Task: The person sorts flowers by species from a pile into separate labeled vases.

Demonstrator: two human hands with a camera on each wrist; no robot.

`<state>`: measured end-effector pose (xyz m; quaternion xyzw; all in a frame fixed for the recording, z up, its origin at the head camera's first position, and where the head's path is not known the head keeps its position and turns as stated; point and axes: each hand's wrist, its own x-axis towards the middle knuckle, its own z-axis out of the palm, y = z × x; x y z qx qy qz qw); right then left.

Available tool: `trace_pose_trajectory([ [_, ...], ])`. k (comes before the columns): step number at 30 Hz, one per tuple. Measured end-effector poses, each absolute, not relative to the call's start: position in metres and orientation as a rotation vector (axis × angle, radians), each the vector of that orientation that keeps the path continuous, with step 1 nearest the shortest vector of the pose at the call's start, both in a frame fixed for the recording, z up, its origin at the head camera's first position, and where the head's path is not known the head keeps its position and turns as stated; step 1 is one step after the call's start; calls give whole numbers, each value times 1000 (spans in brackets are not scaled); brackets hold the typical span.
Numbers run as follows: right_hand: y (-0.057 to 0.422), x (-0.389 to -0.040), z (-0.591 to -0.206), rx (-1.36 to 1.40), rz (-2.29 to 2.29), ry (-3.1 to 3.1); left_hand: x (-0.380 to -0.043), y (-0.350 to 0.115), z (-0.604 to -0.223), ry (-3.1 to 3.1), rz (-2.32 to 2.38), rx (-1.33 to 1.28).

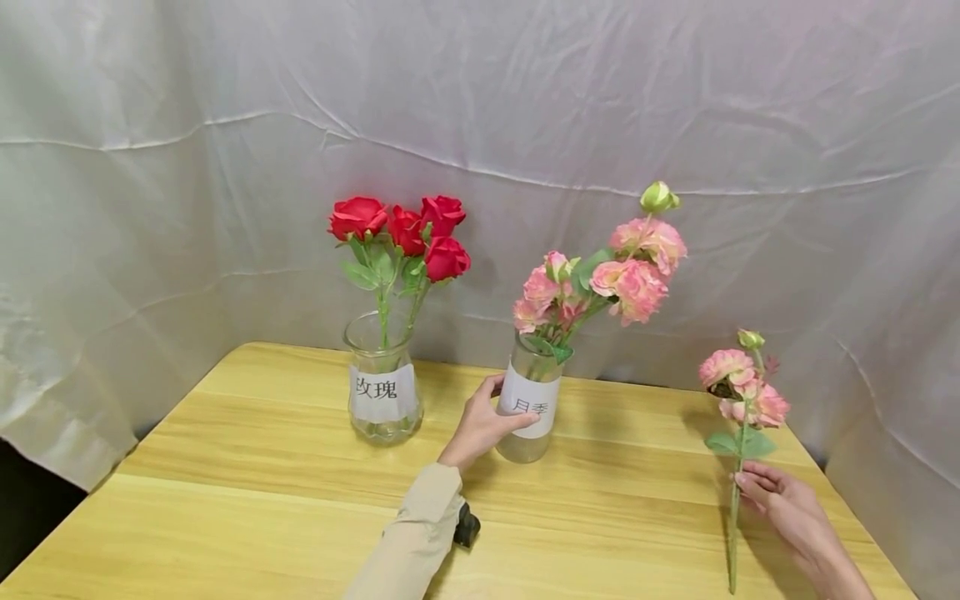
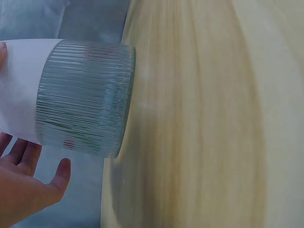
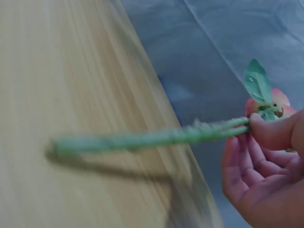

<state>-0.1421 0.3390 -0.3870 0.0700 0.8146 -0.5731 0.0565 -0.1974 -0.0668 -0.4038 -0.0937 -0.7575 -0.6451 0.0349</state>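
Note:
In the head view my left hand [image 1: 483,423] grips a clear glass vase [image 1: 525,450] with a white label reading 月季. The thumb crosses the label, and the other fingers pass behind the glass. The left wrist view shows the ribbed lower part of the vase [image 2: 85,99], with one finger [image 2: 61,178] standing away from it. Pink flowers [image 1: 637,287] with green leaves and a bud lean right out of this vase. At the right, my right hand [image 1: 791,508] pinches the green stem [image 3: 142,138] of another pink flower spray [image 1: 750,387], its blooms up and stem end down.
Left of the held vase stands another glass vase [image 1: 384,421], labelled 玫瑰, with several red roses [image 1: 405,229]. Both vases are on the wooden table [image 1: 247,467]. Grey cloth [image 1: 480,100] hangs behind and along the sides. A black device [image 1: 467,527] sits at my left wrist.

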Motion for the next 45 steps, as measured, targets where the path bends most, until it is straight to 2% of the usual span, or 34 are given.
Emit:
trace_pose_trajectory([
  [7, 336, -137, -386, 267, -1851, 2536, -196, -66, -404, -2322, -1993, -287],
  [16, 352, -150, -407, 227, -2003, 2540, -197, -65, -404, -2308, -1996, -300],
  [23, 316, -138, -375, 307, -1637, 2832, -198, -66, -404, -2312, -1988, -301],
  [26, 304, -133, -364, 296, -1654, 2897, -198, -66, -404, -2315, -1989, -305],
  [41, 257, -137, -323, 148, -2534, 2589, -198, -67, -403, -2306, -1987, -301],
  [45, 243, -137, -311, 154, -2638, 2532, -197, -67, -403, -2311, -1989, -299],
])
